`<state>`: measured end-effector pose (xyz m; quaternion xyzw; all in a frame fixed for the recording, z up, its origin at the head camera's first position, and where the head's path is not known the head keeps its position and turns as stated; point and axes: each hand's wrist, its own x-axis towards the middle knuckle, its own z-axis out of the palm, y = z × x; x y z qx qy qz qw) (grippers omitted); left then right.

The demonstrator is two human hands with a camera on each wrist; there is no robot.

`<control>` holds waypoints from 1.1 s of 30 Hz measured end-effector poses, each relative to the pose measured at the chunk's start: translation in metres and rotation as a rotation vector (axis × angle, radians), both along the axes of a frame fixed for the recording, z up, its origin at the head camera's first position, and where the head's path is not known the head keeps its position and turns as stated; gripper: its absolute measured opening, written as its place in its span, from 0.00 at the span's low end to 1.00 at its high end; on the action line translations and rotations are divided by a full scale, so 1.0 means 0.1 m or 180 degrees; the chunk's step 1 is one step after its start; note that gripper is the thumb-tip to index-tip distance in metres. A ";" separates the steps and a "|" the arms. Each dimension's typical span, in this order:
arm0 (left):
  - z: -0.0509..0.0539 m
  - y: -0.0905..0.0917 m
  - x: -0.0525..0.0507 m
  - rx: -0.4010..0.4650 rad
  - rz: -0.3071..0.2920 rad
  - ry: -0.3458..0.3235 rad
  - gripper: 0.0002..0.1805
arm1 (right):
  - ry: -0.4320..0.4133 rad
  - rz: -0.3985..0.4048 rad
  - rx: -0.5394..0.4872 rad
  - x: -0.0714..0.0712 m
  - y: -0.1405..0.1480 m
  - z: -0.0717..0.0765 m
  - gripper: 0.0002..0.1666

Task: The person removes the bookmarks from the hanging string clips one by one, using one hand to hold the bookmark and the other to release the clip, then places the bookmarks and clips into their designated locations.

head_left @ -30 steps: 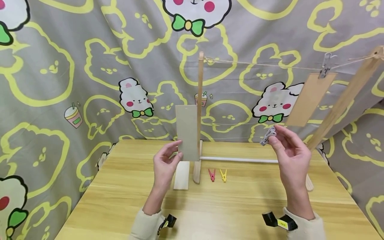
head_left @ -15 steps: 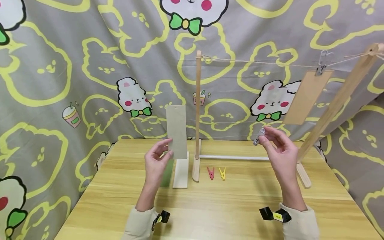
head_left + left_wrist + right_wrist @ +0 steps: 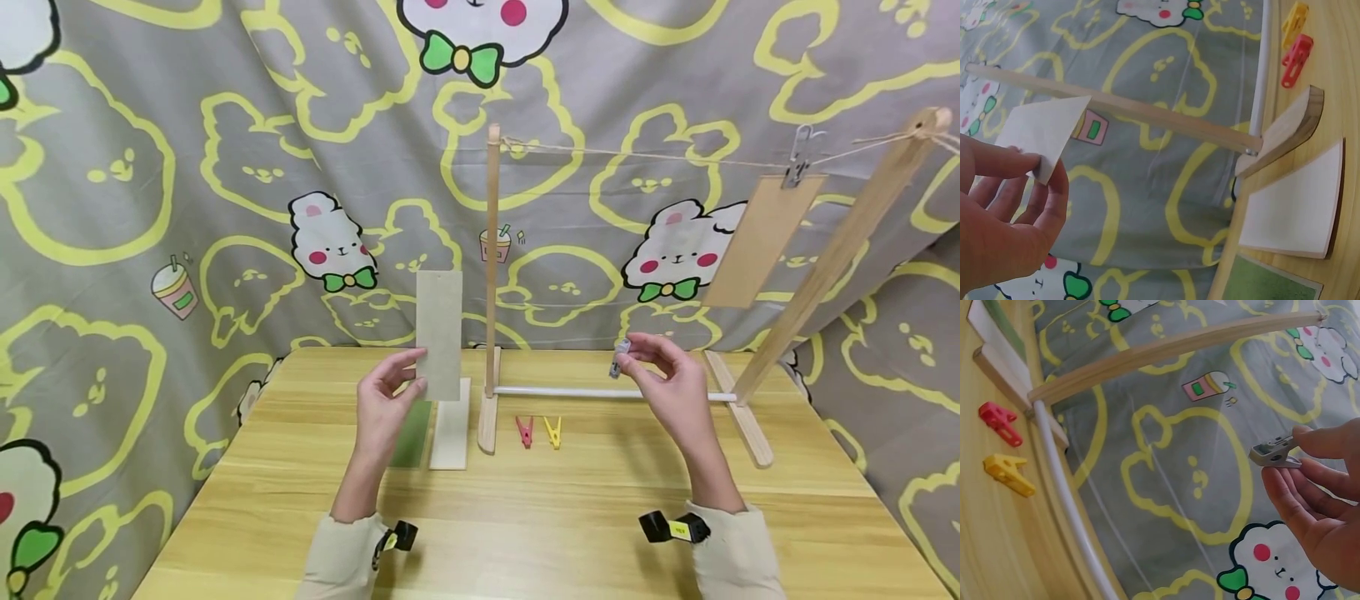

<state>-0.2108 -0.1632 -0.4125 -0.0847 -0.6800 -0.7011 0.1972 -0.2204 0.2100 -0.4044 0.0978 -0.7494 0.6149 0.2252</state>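
Observation:
My left hand (image 3: 384,408) pinches a grey rectangular card (image 3: 439,333) by its left edge, holding it upright above the table; a small hole shows near its top. Between thumb and fingers my right hand (image 3: 671,379) pinches a grey clothespin (image 3: 619,358), also seen in the right wrist view against the curtain. Behind both hands stands a wooden frame (image 3: 492,267) with a string (image 3: 637,154) tied between its posts. From that string, near the right post, a tan card (image 3: 765,242) hangs in another grey clothespin (image 3: 798,158).
A red clothespin (image 3: 525,432) and a yellow clothespin (image 3: 553,432) lie on the table (image 3: 525,517). Left of the frame's foot lie a white card (image 3: 448,433) and a green card (image 3: 408,437). A white rod (image 3: 570,392) joins the frame's feet. A patterned curtain (image 3: 247,192) hangs behind.
My left hand has carried the grey card left, away from the left post, uncovering the green card. My right hand has moved left and slightly down with the clothespin. The view has shifted slightly.

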 end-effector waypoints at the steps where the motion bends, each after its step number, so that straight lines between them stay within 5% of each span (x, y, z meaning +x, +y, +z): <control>1: -0.01 -0.01 -0.01 -0.0004 0.0008 -0.0010 0.23 | -0.0044 0.0005 0.0035 -0.01 0.00 -0.02 0.21; 13: -0.09 -0.06 -0.06 0.0018 0.0114 -0.0213 0.23 | -0.0299 -0.0030 0.0347 -0.09 0.03 -0.19 0.21; 33: -0.16 -0.27 -0.14 -0.0018 0.0300 -0.0209 0.22 | -0.0582 0.0108 0.0497 -0.17 -0.01 -0.37 0.22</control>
